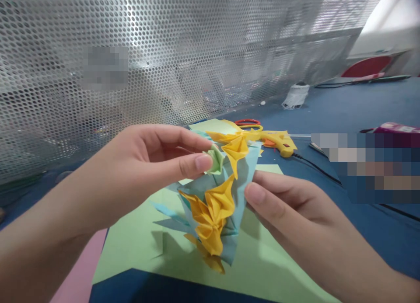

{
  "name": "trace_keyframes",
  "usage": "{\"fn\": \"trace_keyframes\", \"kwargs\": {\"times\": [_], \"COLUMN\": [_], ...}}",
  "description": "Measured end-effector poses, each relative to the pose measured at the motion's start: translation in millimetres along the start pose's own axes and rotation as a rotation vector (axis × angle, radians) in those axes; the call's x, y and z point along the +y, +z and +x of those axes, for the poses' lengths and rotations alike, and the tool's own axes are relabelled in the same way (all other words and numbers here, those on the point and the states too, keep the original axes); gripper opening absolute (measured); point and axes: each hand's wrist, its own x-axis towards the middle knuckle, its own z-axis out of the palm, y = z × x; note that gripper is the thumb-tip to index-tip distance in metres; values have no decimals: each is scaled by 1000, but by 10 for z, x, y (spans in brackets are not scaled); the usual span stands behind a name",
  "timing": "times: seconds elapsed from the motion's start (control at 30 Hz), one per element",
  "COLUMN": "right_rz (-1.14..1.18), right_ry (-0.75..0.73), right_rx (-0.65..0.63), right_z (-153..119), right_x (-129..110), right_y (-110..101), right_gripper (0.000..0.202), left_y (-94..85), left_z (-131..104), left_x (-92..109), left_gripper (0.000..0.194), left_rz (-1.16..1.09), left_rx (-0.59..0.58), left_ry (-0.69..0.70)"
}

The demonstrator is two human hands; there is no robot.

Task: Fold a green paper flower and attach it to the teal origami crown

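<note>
My left hand [170, 156] pinches a small folded green paper piece [215, 159] between thumb and fingers, against a light-blue folded paper craft [247, 193]. The right side edge of that blue craft is gripped between the thumb and fingers of my right hand [278, 207]. Yellow folded paper flowers [215, 211] sit on its near face, with another yellow flower [235, 148] near its top. Thin blue paper points stick out at its lower left. The craft is held tilted above light-green paper; its far side is hidden.
Light-green sheets [131, 246] and a pink sheet [78, 268] lie on the blue table [341, 115]. Behind the craft are a yellow glue gun [284, 145] with a black cord and red-handled scissors [247, 122]. A perforated metal screen [157, 40] stands along the back.
</note>
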Motion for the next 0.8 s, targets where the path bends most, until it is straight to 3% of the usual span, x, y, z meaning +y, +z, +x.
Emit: {"fn": "trace_keyframes", "kwargs": {"times": [0.33, 0.57, 0.8], "right_rz": [69, 62, -14], "right_ry": [36, 56, 68], "right_rx": [-19, -28, -24], "right_z": [31, 32, 30], "right_x": [-37, -43, -43], "right_y": [23, 30, 29], "right_gripper": [21, 22, 27], "left_y": [10, -18, -30], "left_z": [-13, -82, -67], "left_x": [8, 37, -7], "left_gripper": [7, 7, 9], "left_rz": [70, 224, 344], "left_rx": [-4, 1, 51], "left_ry": [30, 26, 133]}}
